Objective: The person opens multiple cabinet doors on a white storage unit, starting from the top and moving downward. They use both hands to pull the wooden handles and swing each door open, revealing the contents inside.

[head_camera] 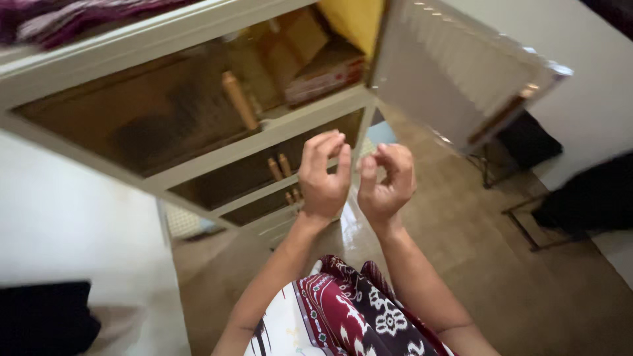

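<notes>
Head view: both hands are being held up close together in front of a cream cabinet (198, 142). The left hand (323, 181) is being kept with its fingers (321, 146) curled loosely inward, tips bent over toward the palm, and nothing is being gripped in it. The right hand (386, 184) is being held just beside it, fingers (393, 158) curled and thumb tip being brought near the fingertips; whether anything small is being pinched there cannot be told. The two hands are not quite touching. Smoked, brownish glass fronts are being shown on the cabinet, with slim wooden handles (239, 100) standing upright. A ribbed glass door (455, 72) is being held swung open at the right. Below, dark red patterned cloth (356, 310) is being worn across the lap, above a glossy beige floor (501, 264).
</notes>
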